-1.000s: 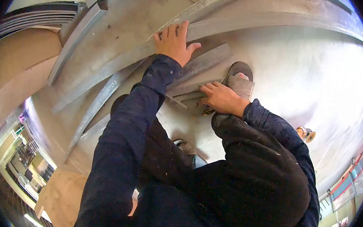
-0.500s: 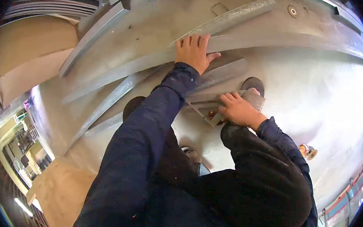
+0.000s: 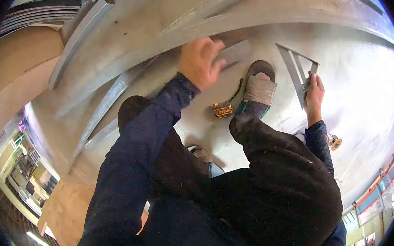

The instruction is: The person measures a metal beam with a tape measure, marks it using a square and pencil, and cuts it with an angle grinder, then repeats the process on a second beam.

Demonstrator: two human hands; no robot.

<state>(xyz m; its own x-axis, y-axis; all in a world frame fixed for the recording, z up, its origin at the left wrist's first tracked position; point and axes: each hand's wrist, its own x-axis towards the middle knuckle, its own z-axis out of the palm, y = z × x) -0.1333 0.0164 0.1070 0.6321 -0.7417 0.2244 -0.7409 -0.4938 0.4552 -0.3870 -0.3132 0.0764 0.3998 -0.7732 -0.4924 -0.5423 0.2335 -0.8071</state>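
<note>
My right hand point(image 3: 315, 93) grips a grey metal triangular square point(image 3: 297, 75) by one edge and holds it up at the right, beside my shoe. My left hand point(image 3: 201, 64), blurred by motion, is at the near edge of a long metal bar point(image 3: 279, 21) with its fingers apart and nothing in them. A shorter flat metal piece point(image 3: 235, 52) lies just behind those fingers. Between my left hand and my foot rests a black and orange tape measure point(image 3: 222, 109) on the floor.
Several more metal bars point(image 3: 111, 97) lie under and left of the long one. Another metal bar point(image 3: 80, 42) stands by a brown cardboard sheet point(image 3: 26, 63). A tool with a round disc point(image 3: 335, 143) lies at the right, beyond my forearm.
My right hand has lifted the square off the floor and carried it to the right, uncovering the tape measure. My left hand has come off the top of the long bar toward me.
</note>
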